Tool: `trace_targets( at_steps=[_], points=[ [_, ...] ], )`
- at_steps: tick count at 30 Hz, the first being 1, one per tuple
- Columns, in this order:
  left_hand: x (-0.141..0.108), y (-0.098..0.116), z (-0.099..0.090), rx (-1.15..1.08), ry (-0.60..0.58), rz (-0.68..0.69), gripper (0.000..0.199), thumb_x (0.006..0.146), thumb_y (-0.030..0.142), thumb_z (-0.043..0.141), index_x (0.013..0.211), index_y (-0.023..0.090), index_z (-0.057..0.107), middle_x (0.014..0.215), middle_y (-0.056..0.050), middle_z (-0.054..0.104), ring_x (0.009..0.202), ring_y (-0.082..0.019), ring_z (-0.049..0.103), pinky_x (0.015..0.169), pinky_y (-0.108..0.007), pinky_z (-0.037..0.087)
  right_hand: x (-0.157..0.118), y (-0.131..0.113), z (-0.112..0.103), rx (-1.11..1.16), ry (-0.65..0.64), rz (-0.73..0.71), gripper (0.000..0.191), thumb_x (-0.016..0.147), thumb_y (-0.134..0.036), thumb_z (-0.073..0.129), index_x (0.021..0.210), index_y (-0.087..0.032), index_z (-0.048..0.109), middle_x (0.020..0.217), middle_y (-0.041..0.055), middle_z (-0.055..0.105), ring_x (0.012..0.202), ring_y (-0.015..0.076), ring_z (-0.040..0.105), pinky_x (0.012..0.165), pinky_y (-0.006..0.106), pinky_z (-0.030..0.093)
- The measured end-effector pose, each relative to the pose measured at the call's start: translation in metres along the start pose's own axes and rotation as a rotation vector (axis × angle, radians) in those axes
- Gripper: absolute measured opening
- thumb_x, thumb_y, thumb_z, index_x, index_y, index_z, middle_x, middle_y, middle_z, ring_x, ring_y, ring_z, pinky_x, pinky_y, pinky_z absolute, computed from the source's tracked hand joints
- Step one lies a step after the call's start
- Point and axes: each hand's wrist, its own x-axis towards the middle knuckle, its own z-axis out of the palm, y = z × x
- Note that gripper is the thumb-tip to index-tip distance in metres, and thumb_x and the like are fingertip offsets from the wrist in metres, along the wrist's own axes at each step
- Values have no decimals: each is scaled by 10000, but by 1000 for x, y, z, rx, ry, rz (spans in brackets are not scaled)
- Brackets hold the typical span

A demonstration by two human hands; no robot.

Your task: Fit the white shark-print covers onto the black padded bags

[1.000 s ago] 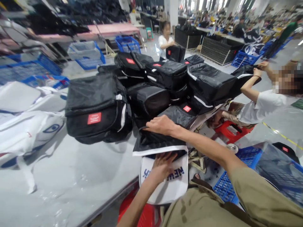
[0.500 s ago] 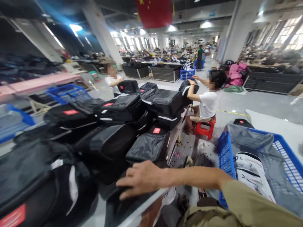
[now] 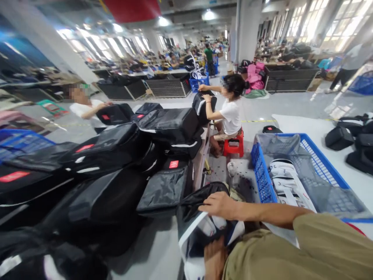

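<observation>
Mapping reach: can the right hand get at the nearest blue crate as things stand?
Likely yes, after letting go of the black bag: the right hand has the open-topped crate close by, no obstacle visible between.

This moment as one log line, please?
right hand: gripping white-trimmed black bag | left hand: hidden, forearm visible | blue crate: white items inside

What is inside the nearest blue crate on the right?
The crate holds white items and a grey liner; whatever lies beneath the items is covered.
</observation>
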Motion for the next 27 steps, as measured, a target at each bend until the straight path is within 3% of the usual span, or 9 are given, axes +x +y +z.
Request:
trace_targets(
  at_steps=[4,7,11,13,16,18,20,24,27],
  points=[
    [22,8,-13,-9,-87,51,590,998,188,546,1561,144,716,1217,-252,797,1134,-449,791,977,-584,621,-48,3,-9,-39,127,110,236,1163,-283,569,1340,-234,718,1046,12,785,886,159,700,638,313,433],
    [30,7,-29,-51,-166,159,643,1016,144,565,1653,191,630,1435,-206,742,1337,-384,727,1140,-519,578,-77,-5,-15,-32,236,197,263,1172,-294,557,1374,-230,711,1070,4,793,861,151,700,619,311,459],
    [31,10,-61,-222,-87,360,648,993,112,615,1626,244,661,1607,-138,638,1455,-307,664,1234,-423,542,-105,-7,-24,-26,276,336,327,1198,-345,506,1410,-224,723,1125,29,817,939,141,747,669,298,534],
    [30,17,-82,-320,158,543,507,1062,158,564,1527,265,736,1466,-121,743,1301,-286,760,1100,-397,634,-117,-2,-31,-48,290,414,350,1200,-328,491,1442,-227,723,1131,47,821,962,141,762,717,281,565],
    [37,26,-119,-377,726,853,570,1073,77,539,1579,303,671,1327,-93,806,1191,-241,798,997,-370,662,-132,8,-46,-64,291,517,377,1191,-303,491,1490,-222,707,1166,69,816,1015,158,768,778,285,598],
    [53,28,-143,-339,992,866,716,1043,67,646,1703,324,534,1333,-112,796,1230,-276,776,1014,-434,651,-140,16,-56,-79,306,571,388,1196,-319,477,1494,-211,701,1169,78,816,1023,171,768,791,302,606],
    [82,26,-162,-293,1093,737,832,1038,202,749,1785,315,401,1443,-178,728,1314,-358,719,1048,-550,625,-144,25,-62,-97,340,611,393,1205,-341,462,1485,-204,700,1165,77,819,1010,175,768,792,310,605],
    [156,15,-179,-296,897,618,842,1099,408,627,1836,296,237,1764,-228,405,1565,-462,494,1169,-714,513,-147,52,-61,-122,410,651,382,1206,-375,492,1457,-192,713,1146,66,827,978,172,771,777,316,583],
    [202,10,-181,-397,736,714,738,1115,338,506,1815,281,278,1823,-157,342,1658,-385,403,1300,-625,430,-144,81,-48,-79,382,697,373,1204,-369,501,1450,-202,726,1179,58,830,1009,170,778,786,319,570]
  ],
)
